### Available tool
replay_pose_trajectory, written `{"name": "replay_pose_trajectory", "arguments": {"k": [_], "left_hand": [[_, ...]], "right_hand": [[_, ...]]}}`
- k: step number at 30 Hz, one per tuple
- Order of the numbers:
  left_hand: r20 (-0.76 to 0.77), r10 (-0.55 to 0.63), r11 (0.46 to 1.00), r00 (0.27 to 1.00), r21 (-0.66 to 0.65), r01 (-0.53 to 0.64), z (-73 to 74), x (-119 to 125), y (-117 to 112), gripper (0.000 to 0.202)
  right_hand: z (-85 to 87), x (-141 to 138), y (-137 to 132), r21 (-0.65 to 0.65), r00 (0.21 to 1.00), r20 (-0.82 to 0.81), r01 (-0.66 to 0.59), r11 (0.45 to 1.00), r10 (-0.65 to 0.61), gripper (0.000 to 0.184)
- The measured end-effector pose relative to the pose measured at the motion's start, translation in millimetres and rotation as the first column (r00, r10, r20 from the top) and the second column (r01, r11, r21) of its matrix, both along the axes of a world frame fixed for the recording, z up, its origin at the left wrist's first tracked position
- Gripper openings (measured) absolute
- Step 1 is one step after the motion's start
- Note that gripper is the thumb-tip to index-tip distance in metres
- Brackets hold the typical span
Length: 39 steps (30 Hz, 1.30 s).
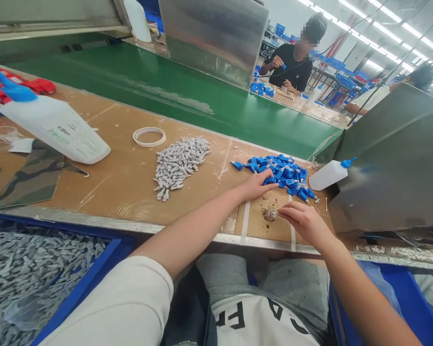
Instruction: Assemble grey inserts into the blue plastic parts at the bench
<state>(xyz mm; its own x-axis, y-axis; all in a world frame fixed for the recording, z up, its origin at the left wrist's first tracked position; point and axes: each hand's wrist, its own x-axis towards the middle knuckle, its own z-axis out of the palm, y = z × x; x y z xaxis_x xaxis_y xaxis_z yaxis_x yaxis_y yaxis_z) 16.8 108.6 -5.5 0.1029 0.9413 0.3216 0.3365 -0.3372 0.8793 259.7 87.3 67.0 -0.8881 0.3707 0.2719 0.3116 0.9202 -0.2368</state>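
My left hand (257, 185) reaches to the near edge of a pile of small blue plastic parts (279, 173) on the brown worktop (122, 178), its fingertips pinched on one blue part. My right hand (302, 220) rests on the worktop just below that pile, fingers pinched on a small grey part at a clear blob of dried glue (270, 214). A heap of small grey plastic parts (178, 163) lies further left.
A white squeeze bottle with a blue cap (328, 174) lies right of the blue pile; a bigger one (54, 124) lies at left. A tape ring (149, 136), a green conveyor belt (187, 96), blue bins (39, 274) of grey parts, metal shields and two other workers beyond.
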Motion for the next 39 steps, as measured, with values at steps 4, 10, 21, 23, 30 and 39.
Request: {"name": "replay_pose_trajectory", "arguments": {"k": [4, 10, 21, 23, 30, 39], "left_hand": [[0.056, -0.05, 0.999, 0.997, -0.015, 0.051, 7.7, -3.3, -2.7, 0.034], [-0.002, -0.064, 0.998, 0.998, 0.004, 0.064, 9.4, -3.6, -5.9, 0.033], [-0.35, -0.077, 0.988, 0.934, -0.152, 0.024, 14.2, -1.7, -7.8, 0.041], [-0.365, -0.084, 0.988, 0.927, -0.154, 0.028, 13.9, -1.4, -6.8, 0.041], [-0.334, -0.081, 0.991, 0.939, -0.13, 0.04, 10.9, -0.4, -5.2, 0.038], [-0.372, -0.086, 0.99, 0.924, -0.132, 0.04, 13.3, 1.2, -6.7, 0.022]], "right_hand": [[-0.9, -4.5, 0.5, 0.071, 0.996, 0.09, -0.011, 0.997, 0.005, 0.024], [-2.9, -8.0, 0.3, -0.002, 0.998, 0.054, -0.036, 0.999, 0.036, 0.025], [-32.3, -13.4, 15.7, -0.572, 0.677, -0.453, 0.278, 0.771, -0.58, 0.018], [-32.9, -22.1, 17.8, -0.526, 0.678, -0.483, 0.281, 0.802, -0.554, 0.017], [-33.2, -35.0, 25.0, -0.251, 0.79, -0.492, 0.273, 0.929, -0.366, 0.017], [-40.3, -28.6, 49.5, 0.102, 0.967, -0.249, 0.086, 0.991, -0.058, 0.024]]}}
